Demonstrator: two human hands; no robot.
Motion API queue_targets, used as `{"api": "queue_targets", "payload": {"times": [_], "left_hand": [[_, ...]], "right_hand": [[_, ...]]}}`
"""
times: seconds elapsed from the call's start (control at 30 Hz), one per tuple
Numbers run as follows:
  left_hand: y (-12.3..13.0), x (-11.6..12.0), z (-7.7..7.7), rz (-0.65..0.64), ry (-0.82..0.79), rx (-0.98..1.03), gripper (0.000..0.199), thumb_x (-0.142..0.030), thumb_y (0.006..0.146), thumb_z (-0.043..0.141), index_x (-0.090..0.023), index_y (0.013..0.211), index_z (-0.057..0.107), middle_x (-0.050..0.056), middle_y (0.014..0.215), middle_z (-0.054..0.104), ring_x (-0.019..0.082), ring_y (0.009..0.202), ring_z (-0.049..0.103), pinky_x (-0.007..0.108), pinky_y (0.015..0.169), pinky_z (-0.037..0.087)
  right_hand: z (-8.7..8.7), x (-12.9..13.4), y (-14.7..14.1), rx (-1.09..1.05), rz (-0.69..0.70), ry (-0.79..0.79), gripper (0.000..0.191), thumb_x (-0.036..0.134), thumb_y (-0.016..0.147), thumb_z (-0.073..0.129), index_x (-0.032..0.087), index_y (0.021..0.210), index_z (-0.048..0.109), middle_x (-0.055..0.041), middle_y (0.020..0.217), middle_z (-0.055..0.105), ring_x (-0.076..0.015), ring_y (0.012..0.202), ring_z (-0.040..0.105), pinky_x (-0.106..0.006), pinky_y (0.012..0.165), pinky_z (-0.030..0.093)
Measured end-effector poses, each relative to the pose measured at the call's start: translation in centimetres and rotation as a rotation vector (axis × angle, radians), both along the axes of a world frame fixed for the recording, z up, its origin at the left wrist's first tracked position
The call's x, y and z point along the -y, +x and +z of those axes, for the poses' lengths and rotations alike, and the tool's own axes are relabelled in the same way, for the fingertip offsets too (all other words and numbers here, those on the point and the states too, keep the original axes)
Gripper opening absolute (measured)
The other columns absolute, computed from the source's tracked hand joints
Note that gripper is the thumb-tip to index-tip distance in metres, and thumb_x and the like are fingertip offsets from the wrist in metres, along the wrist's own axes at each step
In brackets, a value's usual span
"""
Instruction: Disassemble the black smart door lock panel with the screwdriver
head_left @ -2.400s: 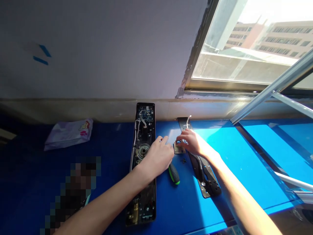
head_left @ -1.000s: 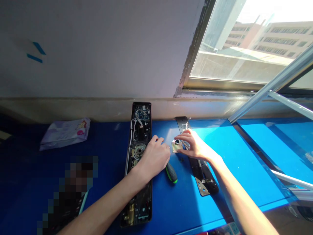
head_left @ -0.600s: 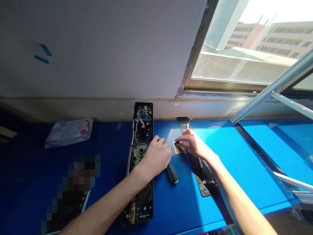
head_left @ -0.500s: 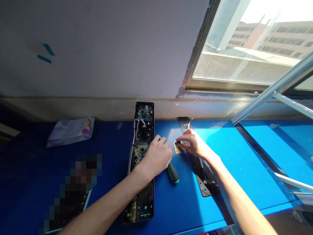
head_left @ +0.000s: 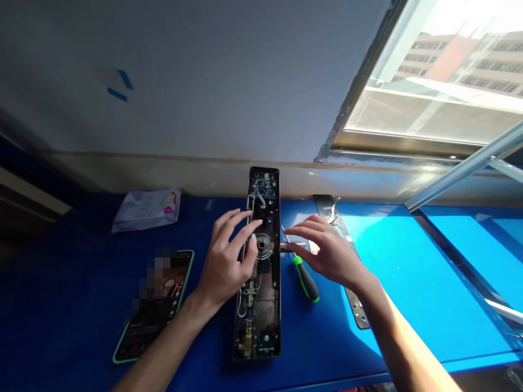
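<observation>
An opened electronic door lock (head_left: 265, 277) lies lengthwise before me, its wires, circuit board and brass fittings exposed. Over its left edge, my left hand (head_left: 231, 253) is spread with fingers apart; whether the fingertips touch the lock I cannot tell. My right hand (head_left: 322, 247) hovers just right of the lock, thumb and fingers apart, nothing visible between them. Beneath that hand, a metal bar (head_left: 291, 246) juts from the lock's right side. A screwdriver with a green and black handle (head_left: 305, 280) lies alongside. The long black plate (head_left: 359, 313) is partly hidden behind my right hand and forearm.
On the left of the blue table (head_left: 212, 343) lie a phone (head_left: 163, 305) in a light green case and a pale printed packet (head_left: 147, 211). A wall and window (head_left: 425, 109) rise behind. A metal frame (head_left: 461, 166) slants across the right side.
My left hand has shifted left from the gap beside the lock to its left edge. My right hand has left the small board by the black plate and come toward the lock. The camera view has shifted.
</observation>
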State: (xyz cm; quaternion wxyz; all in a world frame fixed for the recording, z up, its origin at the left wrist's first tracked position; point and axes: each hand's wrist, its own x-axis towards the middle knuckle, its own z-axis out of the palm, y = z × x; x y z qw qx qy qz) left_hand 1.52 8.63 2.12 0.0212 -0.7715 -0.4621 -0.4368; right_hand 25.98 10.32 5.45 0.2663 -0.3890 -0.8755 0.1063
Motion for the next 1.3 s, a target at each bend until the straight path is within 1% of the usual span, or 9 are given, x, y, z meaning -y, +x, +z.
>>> {"api": "queue_targets", "payload": {"times": [0.17, 0.27, 0.4, 0.7, 0.8, 0.9, 1.03, 1.17, 1.3], "left_hand": [[-0.7, 0.4, -2.3, 0.04, -0.135, 0.114, 0.036, -0.016, 0.104, 0.048, -0.022, 0.135, 0.065, 0.011, 0.139, 0.063, 0.026, 0.131, 0.062, 0.045, 0.111, 0.056], [-0.5, 0.6, -2.8, 0.039, -0.173, 0.144, 0.037, -0.016, 0.106, 0.045, -0.021, 0.138, 0.062, 0.012, 0.141, 0.062, 0.024, 0.133, 0.061, 0.042, 0.112, 0.055], [-0.4, 0.8, -2.9, 0.035, -0.19, 0.163, 0.037, -0.016, 0.107, 0.045, -0.021, 0.139, 0.062, 0.012, 0.142, 0.061, 0.024, 0.134, 0.061, 0.042, 0.113, 0.055], [-0.4, 1.0, -2.8, 0.045, -0.211, 0.176, 0.035, -0.018, 0.107, 0.045, -0.022, 0.137, 0.063, 0.011, 0.141, 0.062, 0.024, 0.133, 0.062, 0.043, 0.112, 0.056], [-0.2, 0.9, -2.3, 0.048, -0.161, 0.178, 0.035, -0.017, 0.106, 0.047, -0.021, 0.136, 0.064, 0.012, 0.138, 0.062, 0.025, 0.131, 0.062, 0.043, 0.109, 0.057], [0.4, 0.7, -1.1, 0.023, -0.087, 0.147, 0.033, -0.014, 0.103, 0.051, -0.019, 0.131, 0.067, 0.013, 0.135, 0.062, 0.026, 0.128, 0.061, 0.045, 0.106, 0.059], [2.0, 0.3, 1.1, -0.11, -0.032, 0.044, 0.026, -0.009, 0.099, 0.054, -0.017, 0.115, 0.073, 0.013, 0.128, 0.067, 0.029, 0.127, 0.059, 0.051, 0.111, 0.055], [4.3, -0.6, 2.7, -0.259, -0.112, -0.153, 0.023, -0.013, 0.1, 0.056, -0.013, 0.114, 0.075, 0.014, 0.124, 0.072, 0.032, 0.13, 0.056, 0.05, 0.109, 0.055], [6.7, -1.6, 3.0, -0.343, -0.186, -0.411, 0.021, -0.017, 0.101, 0.057, -0.013, 0.114, 0.074, 0.013, 0.123, 0.074, 0.037, 0.137, 0.053, 0.054, 0.11, 0.051]], "right_hand": [[-0.1, 0.7, -4.5, 0.042, 0.023, 0.02, 0.031, 0.032, 0.101, 0.067, 0.019, 0.129, 0.071, -0.0109, 0.119, 0.075, -0.0266, 0.103, 0.062, -0.043, 0.089, 0.056], [-0.5, 0.5, -6.0, 0.085, 0.031, 0.036, 0.026, 0.03, 0.1, 0.069, 0.018, 0.122, 0.074, -0.0126, 0.115, 0.075, -0.029, 0.102, 0.061, -0.046, 0.087, 0.056], [-0.7, 0.1, -6.5, 0.083, 0.038, 0.045, 0.016, 0.026, 0.1, 0.067, 0.018, 0.109, 0.078, -0.012, 0.108, 0.074, -0.028, 0.1, 0.06, -0.046, 0.088, 0.057], [-0.6, -0.1, -5.8, -0.067, 0.063, 0.054, 0.009, 0.023, 0.096, 0.074, 0.019, 0.102, 0.078, -0.0083, 0.098, 0.077, -0.0236, 0.093, 0.066, -0.038, 0.08, 0.059], [0.0, 0.3, -5.0, -0.143, 0.058, 0.035, 0.011, 0.025, 0.095, 0.075, 0.019, 0.105, 0.078, -0.0062, 0.098, 0.077, -0.0191, 0.089, 0.07, -0.032, 0.079, 0.06], [0.8, 0.9, -3.4, -0.195, 0.018, 0.007, 0.012, 0.024, 0.095, 0.076, 0.02, 0.106, 0.078, -0.0041, 0.098, 0.077, -0.0137, 0.081, 0.072, -0.025, 0.073, 0.059], [1.5, 1.1, 0.0, -0.213, -0.089, 0.004, 0.009, 0.025, 0.096, 0.074, 0.022, 0.104, 0.078, -0.0049, 0.101, 0.079, -0.0152, 0.084, 0.074, -0.027, 0.075, 0.06], [0.9, 0.4, 3.7, -0.164, -0.204, -0.042, 0.008, 0.023, 0.097, 0.073, 0.021, 0.102, 0.079, -0.0049, 0.098, 0.08, -0.0163, 0.082, 0.076, -0.028, 0.075, 0.061], [-0.6, -0.4, 6.5, -0.052, -0.28, -0.104, 0.013, 0.028, 0.1, 0.069, 0.018, 0.102, 0.076, -0.0027, 0.091, 0.077, -0.0147, 0.075, 0.072, -0.03, 0.07, 0.061]]}}
